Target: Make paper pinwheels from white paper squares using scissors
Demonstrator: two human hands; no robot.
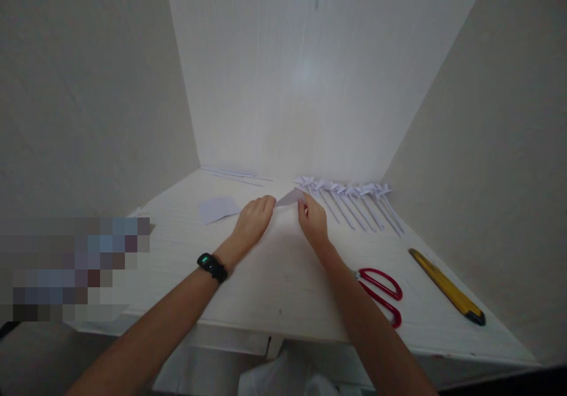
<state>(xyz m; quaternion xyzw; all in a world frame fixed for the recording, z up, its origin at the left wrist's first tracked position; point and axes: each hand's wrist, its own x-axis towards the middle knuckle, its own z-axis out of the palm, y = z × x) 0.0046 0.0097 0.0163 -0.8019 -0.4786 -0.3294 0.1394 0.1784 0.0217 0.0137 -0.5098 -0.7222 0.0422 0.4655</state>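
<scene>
Both of my hands rest near the middle of a white table. My left hand, with a black watch on its wrist, pinches the left end of a small folded piece of white paper. The fingers of my right hand are closed on the paper's right end. The paper is held just above the tabletop between the two hands.
A row of several white paper pinwheels on sticks lies behind my right hand. A flat paper square lies to the left, thin paper strips at the back. Red-handled scissors and a yellow utility knife lie at the right.
</scene>
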